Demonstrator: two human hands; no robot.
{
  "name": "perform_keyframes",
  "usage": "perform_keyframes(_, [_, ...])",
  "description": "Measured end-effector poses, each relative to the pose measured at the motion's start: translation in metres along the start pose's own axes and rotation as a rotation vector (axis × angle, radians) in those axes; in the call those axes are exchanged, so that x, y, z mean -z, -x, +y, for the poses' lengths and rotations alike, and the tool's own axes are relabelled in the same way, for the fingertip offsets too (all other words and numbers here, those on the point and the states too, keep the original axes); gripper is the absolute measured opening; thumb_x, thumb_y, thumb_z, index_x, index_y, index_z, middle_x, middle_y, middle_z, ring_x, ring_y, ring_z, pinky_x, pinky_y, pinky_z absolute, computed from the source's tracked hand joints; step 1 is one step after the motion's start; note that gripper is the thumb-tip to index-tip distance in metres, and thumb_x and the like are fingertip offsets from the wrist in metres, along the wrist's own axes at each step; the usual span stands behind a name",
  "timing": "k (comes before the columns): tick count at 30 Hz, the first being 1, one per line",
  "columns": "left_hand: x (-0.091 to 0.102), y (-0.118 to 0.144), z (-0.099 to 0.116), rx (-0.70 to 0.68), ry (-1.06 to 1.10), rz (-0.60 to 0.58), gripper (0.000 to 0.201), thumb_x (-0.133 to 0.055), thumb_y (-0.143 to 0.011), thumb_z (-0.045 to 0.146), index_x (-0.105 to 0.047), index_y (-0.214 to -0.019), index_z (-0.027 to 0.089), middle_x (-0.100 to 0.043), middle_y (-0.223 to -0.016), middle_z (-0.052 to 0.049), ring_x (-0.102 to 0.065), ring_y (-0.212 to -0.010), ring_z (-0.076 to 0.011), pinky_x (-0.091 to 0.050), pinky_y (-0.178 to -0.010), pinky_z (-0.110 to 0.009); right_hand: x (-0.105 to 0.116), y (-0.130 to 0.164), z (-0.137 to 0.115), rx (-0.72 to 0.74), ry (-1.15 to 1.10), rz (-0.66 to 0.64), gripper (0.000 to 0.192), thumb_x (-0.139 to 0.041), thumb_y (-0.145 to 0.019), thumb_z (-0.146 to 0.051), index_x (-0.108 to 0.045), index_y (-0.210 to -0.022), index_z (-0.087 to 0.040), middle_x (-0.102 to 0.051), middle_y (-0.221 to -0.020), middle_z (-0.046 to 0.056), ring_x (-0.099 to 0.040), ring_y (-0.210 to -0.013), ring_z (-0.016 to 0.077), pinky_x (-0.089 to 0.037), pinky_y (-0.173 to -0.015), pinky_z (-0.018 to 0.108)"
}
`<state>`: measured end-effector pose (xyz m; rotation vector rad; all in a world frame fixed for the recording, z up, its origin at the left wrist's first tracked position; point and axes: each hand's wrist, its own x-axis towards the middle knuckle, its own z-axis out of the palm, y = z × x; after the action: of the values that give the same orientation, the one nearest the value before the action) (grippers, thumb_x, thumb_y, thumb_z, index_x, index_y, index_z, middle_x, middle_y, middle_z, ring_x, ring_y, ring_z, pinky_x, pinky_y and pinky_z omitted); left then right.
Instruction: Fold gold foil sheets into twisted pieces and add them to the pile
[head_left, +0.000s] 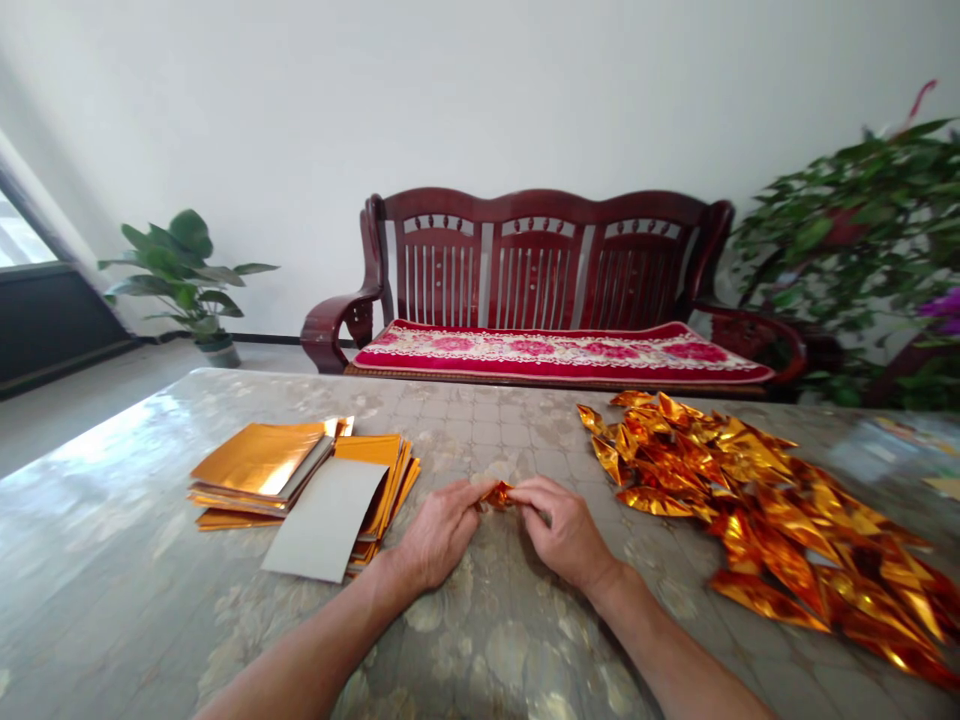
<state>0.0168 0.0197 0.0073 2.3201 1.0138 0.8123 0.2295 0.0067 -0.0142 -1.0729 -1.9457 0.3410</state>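
Note:
Between my hands, just over the table, is a small piece of folded gold foil paper [499, 494]. My left hand [444, 532] pinches its left end, thumb and fingers closed. From the other side my right hand [564, 530] grips the right end in the same way. Left of my left hand lie stacks of flat gold foil sheets [259, 460], with one grey-backed sheet [319, 520] face down on top. To the right spreads a heap of folded, pointed gold foil pieces [720, 470].
A patterned, glossy cover lies over the table [465, 425]. Beyond it stands a dark red wooden bench [536, 265] with a red floral cushion [562, 352]. Potted plants flank it, a leafy one [187, 265] at left. A clear plastic packet [892, 448] lies at the table's right.

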Motion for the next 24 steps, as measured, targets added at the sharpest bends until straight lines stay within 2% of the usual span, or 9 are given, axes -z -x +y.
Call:
perform_keyframes(3, [-0.004,0.0,-0.002,0.048,-0.014,0.019,0.041,-0.04,-0.093,0.017,-0.063,-0.127,0.022,-0.07,-0.088,-0.004,-0.063,-0.083,-0.0176,-0.049,-0.077,-0.027,0.001,0.0,0.001,0.012,0.006,-0.022,0.046,-0.044,-0.076,0.001,-0.073,-0.103,-0.021,-0.072,-0.099,0.005,-0.067,-0.091,0.0163,-0.054,-0.084,0.029])
perform_keyframes(6, [-0.01,-0.001,-0.007,0.079,-0.002,0.049,0.036,-0.045,-0.095,0.024,-0.064,-0.126,0.023,-0.072,-0.095,-0.004,-0.065,-0.087,-0.0176,-0.049,-0.079,-0.026,0.001,0.0,0.002,0.009,0.005,-0.032,0.048,-0.042,-0.077,0.002,-0.074,-0.104,-0.022,-0.072,-0.098,0.004,-0.067,-0.091,0.0161,-0.055,-0.084,0.029])
perform_keyframes(11, [-0.011,-0.001,-0.011,0.109,-0.025,0.088,0.03,-0.048,-0.095,0.025,-0.07,-0.116,0.025,-0.074,-0.094,-0.003,-0.066,-0.085,-0.0174,-0.049,-0.079,-0.026,0.0,0.0,0.003,0.014,-0.015,-0.024,0.04,-0.045,-0.085,-0.003,-0.075,-0.102,-0.024,-0.073,-0.097,0.004,-0.068,-0.089,0.016,-0.056,-0.082,0.029])
perform_keyframes(16, [-0.007,-0.003,-0.01,0.122,-0.043,0.178,0.025,-0.051,-0.093,0.022,-0.075,-0.099,0.021,-0.073,-0.086,-0.003,-0.066,-0.082,-0.0168,-0.047,-0.076,-0.025,0.001,-0.002,0.001,0.004,-0.043,-0.032,0.033,-0.052,-0.087,-0.007,-0.074,-0.105,-0.024,-0.073,-0.101,0.005,-0.068,-0.092,0.0164,-0.055,-0.085,0.029])
perform_keyframes(19, [-0.008,-0.004,-0.012,0.158,0.024,0.215,0.021,-0.056,-0.089,0.019,-0.076,-0.092,0.02,-0.074,-0.085,-0.003,-0.066,-0.083,-0.0165,-0.047,-0.077,-0.025,0.001,-0.003,0.002,0.005,-0.068,-0.059,0.029,-0.057,-0.087,-0.011,-0.074,-0.105,-0.025,-0.073,-0.101,0.005,-0.068,-0.092,0.0166,-0.055,-0.085,0.03])
perform_keyframes(24, [-0.014,-0.005,-0.02,0.285,0.211,0.19,0.02,-0.057,-0.085,0.022,-0.076,-0.089,0.021,-0.075,-0.082,-0.001,-0.067,-0.079,-0.0162,-0.049,-0.071,-0.023,0.001,-0.004,0.003,-0.035,-0.086,-0.1,0.019,-0.064,-0.087,-0.017,-0.076,-0.099,-0.027,-0.071,-0.094,0.002,-0.067,-0.087,0.0156,-0.054,-0.081,0.028])
